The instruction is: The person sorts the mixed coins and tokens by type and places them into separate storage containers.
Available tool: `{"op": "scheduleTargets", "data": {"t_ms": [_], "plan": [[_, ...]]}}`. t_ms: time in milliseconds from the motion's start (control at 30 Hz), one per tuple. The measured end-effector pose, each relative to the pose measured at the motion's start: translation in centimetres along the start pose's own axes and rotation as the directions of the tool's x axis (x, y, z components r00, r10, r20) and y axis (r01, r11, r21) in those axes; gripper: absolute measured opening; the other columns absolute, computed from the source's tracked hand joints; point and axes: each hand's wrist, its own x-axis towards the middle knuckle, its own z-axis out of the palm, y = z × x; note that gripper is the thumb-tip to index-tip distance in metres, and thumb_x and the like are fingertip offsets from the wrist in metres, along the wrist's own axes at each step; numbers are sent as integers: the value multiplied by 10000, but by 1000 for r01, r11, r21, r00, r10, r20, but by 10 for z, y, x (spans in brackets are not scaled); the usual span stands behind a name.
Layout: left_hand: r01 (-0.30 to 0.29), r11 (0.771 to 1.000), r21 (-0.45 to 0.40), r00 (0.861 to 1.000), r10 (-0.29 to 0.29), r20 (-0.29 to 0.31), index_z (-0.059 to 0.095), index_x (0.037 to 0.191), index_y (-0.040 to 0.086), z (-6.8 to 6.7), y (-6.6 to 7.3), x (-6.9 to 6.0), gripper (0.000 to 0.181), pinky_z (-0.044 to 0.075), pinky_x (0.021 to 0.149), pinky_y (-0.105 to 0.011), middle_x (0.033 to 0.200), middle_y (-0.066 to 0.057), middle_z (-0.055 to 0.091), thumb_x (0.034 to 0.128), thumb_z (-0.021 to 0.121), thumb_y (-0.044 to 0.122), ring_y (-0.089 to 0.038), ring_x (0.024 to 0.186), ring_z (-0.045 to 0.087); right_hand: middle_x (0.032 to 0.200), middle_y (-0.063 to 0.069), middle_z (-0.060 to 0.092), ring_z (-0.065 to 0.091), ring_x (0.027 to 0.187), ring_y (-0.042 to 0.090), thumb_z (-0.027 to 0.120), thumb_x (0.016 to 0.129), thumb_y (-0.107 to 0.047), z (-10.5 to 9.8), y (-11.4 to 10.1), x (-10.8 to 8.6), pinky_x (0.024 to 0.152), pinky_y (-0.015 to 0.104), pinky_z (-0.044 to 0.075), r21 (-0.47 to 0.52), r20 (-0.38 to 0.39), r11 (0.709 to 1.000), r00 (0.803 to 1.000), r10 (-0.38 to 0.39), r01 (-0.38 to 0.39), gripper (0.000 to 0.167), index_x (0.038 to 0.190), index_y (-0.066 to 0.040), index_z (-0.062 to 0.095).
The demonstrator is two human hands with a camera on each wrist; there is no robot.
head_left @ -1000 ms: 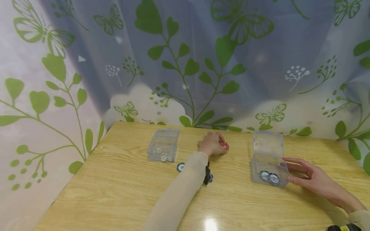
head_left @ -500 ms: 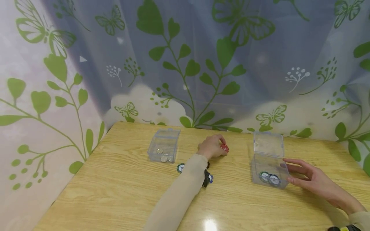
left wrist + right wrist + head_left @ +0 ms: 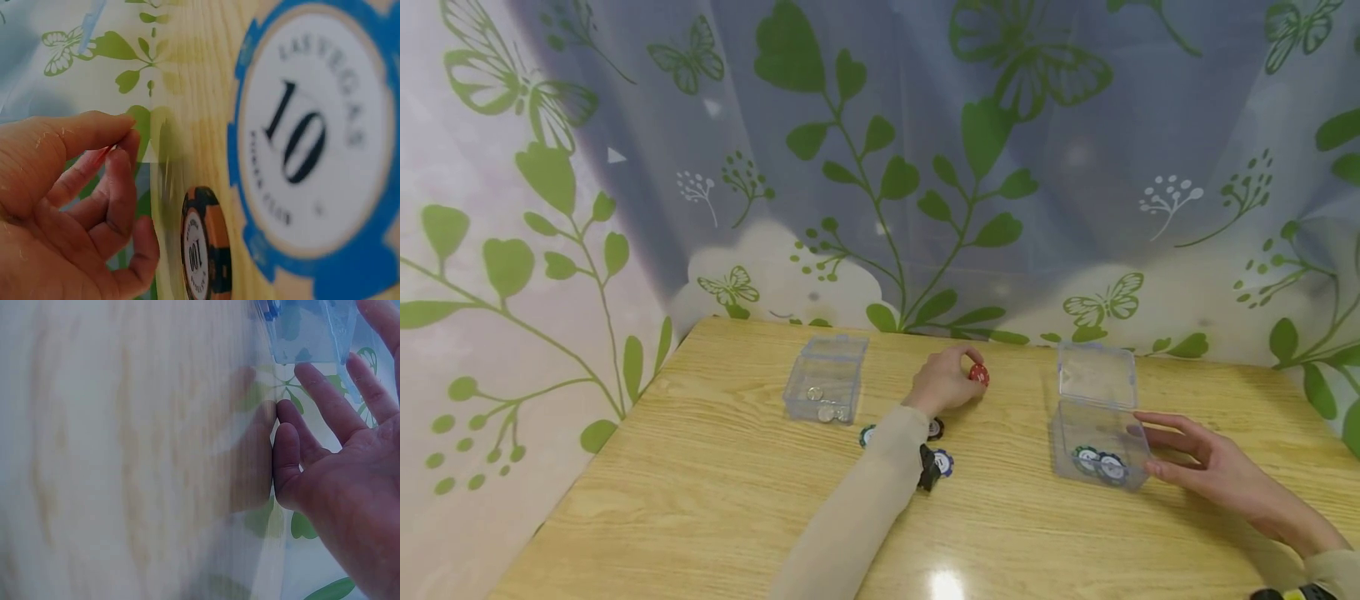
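Observation:
My left hand [image 3: 942, 383] pinches a red poker chip [image 3: 979, 375] between thumb and fingertips, over the middle of the table. In the left wrist view, only a red sliver of it shows by the fingertips. Beneath the left wrist lie a blue poker chip [image 3: 319, 131] marked 10, a black and orange chip [image 3: 199, 250] marked 100 and a partly covered green chip [image 3: 867, 435]. My right hand [image 3: 1217, 467] rests its extended fingers against the right side of a clear plastic box [image 3: 1063, 433]. That box has its lid up and holds a green and a dark chip [image 3: 1111, 467].
A second clear box [image 3: 797, 387], also with its lid raised, stands to the left with several coins [image 3: 826, 412] in it. The wooden table [image 3: 685, 500] ends at a leaf-patterned curtain [image 3: 925, 208] behind and on the left.
My left hand has lifted the red chip off the table and drawn slightly back to the left. More of the blue and black chips now shows. The right hand has stayed put.

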Motion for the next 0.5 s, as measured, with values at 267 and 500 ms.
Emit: {"op": "scheduleTargets", "data": {"t_ms": [267,500], "plan": [[-94,989,-111,996,92,-22,626,1265,224,-2,-1,-2,393,444,667,-267,912,-3,710,910,782,162,-126,730,613,1305,-445,441,464,1145,-248,628,1031,-204,0,-1,-1,793,182,533,3,10,1000,1000,3,-3,636,1590,-139,332],[-134,975,-175,991,133,-21,622,1260,229,-3,2,-6,390,465,695,-253,942,-2,704,913,784,158,-115,794,613,1313,-443,439,460,1145,-250,637,1026,-204,1,0,0,790,181,530,-10,-2,1000,1000,-6,6,640,1588,-135,339]]}}
